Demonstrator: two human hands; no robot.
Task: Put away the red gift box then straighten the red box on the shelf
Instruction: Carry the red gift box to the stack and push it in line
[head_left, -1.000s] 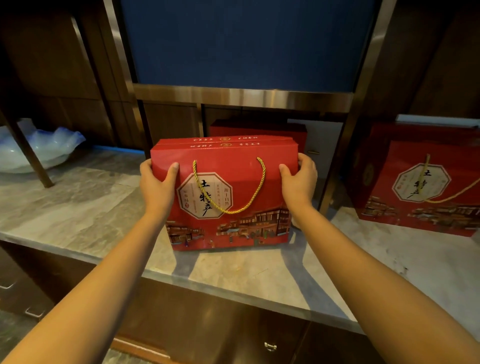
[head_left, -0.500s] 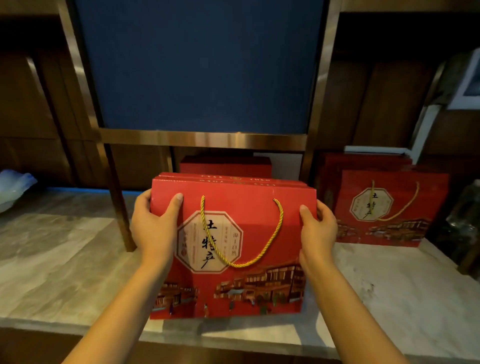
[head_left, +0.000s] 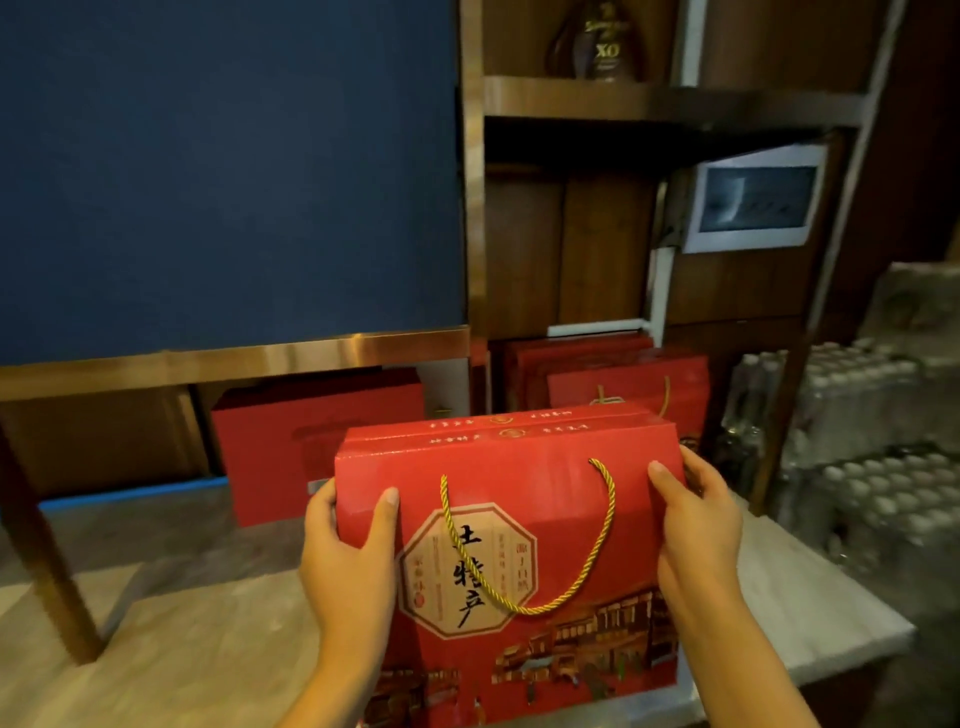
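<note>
- The gift box fills the lower centre of the frame, upright, its printed face toward the camera and tilted slightly so the right end sits higher.
- A gold rope handle hangs in a loop over the octagonal label on that face.
- The left hand grips the box's left edge: thumb on the front face, fingers wrapped round the side.
- The right hand clasps the right edge the same way, thumb on the front near the top corner.
- Whether the box's bottom touches the tabletop cannot be told; its lower edge lies at the bottom of the frame above the pale stone surface.
- Behind it, left of centre, a plain red box stands under a copper-coloured rail, below a large blue panel in the upper left.
- Right of centre, another red box with a rope handle stands in the shelf unit's lowest bay, partly hidden by the held box; more red boxes stand behind it.
- Upper right: a dark bottle marked XO stands on the shelf, and a white-framed panel leans in the bay below.
- Far right, shrink-wrapped packs of bottles are stacked beside the shelf unit.
</note>
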